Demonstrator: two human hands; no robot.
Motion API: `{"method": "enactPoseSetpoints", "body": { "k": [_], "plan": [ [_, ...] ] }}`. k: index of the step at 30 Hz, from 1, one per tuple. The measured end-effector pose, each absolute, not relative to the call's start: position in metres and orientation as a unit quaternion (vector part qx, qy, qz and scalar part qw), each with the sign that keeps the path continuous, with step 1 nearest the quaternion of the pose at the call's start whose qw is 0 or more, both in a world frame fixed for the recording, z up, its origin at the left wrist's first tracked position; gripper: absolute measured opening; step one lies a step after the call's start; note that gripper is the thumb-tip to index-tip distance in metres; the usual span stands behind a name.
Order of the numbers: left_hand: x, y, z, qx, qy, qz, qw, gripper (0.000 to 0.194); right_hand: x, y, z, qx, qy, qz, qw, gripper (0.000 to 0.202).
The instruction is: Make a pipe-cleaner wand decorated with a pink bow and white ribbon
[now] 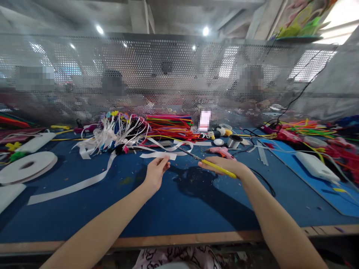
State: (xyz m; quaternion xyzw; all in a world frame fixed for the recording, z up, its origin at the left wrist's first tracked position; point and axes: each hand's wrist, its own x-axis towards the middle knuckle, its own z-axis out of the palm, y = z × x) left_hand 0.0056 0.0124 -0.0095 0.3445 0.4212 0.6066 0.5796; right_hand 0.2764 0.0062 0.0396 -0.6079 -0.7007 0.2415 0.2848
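Ribbon strip (158, 155) pinched in left hand (155, 173).

Your ribbon roll (26, 167) lies far left on the counter (174, 209); the glue gun (221, 151) sits behind your right hand (224, 167).

Left grip (155, 172): I pinch a white ribbon strip (158, 155) above the blue counter (179, 209).
Right grip (224, 166): I hold yellow-handled scissors (207, 163), blades beside the strip.
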Motion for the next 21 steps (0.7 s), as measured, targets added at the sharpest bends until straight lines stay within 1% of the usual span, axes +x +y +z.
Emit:
{"method": "enactPoseSetpoints", "body": {
  "k": [3,6,8,16,18,21],
  "plan": [
    [0.005,0.01,-0.01,0.363,0.431,0.609,0.558,0.031,0.275,0.002,0.037,-0.578,-0.751,0.26,0.186,0.051],
    [0.006,0.009,-0.01,0.386,0.439,0.607,0.538,0.033,0.276,-0.003,0.04,-0.552,-0.794,0.239,0.089,0.056],
    [0.007,0.008,-0.009,0.401,0.436,0.609,0.527,0.032,0.277,-0.006,0.044,-0.536,-0.81,0.234,0.05,0.058],
    [0.013,-0.002,-0.006,0.438,0.418,0.619,0.5,0.029,0.281,-0.014,0.05,-0.503,-0.821,0.268,0.028,0.054],
    [0.012,-0.003,-0.005,0.432,0.428,0.632,0.481,0.032,0.281,-0.016,0.051,-0.502,-0.822,0.266,0.028,0.053],
    [0.01,-0.003,-0.005,0.425,0.438,0.646,0.458,0.041,0.282,-0.018,0.053,-0.503,-0.824,0.261,0.027,0.051]
  ]
}}
